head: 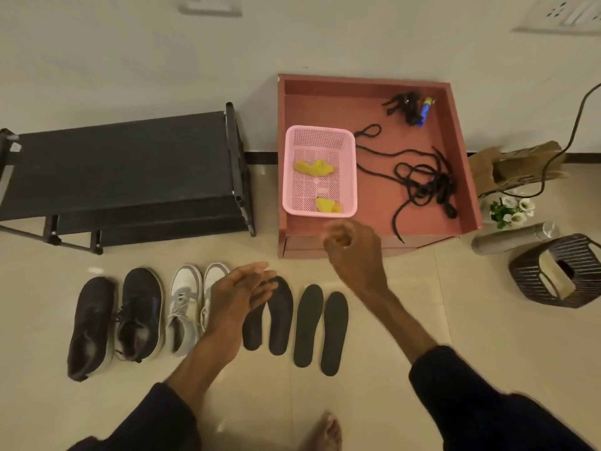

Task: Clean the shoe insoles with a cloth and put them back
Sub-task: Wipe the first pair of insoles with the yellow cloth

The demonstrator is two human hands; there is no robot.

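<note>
Currently the step in hand appears to be cloth retrieval; no insole looks wiped yet. Four dark insoles [307, 323] lie side by side on the floor, just right of the white sneakers [183, 307] and black shoes [140, 314]. The right hand [353, 245] hovers near the front rim of the pink basket [287, 177], fingers loosely curled, blurred, holding nothing. The left hand [242, 294] hangs above the leftmost insoles, fingers straight, empty. Two yellow cloths [313, 167] lie in the basket. Next move: reach over the rim and pinch the nearer cloth.
</note>
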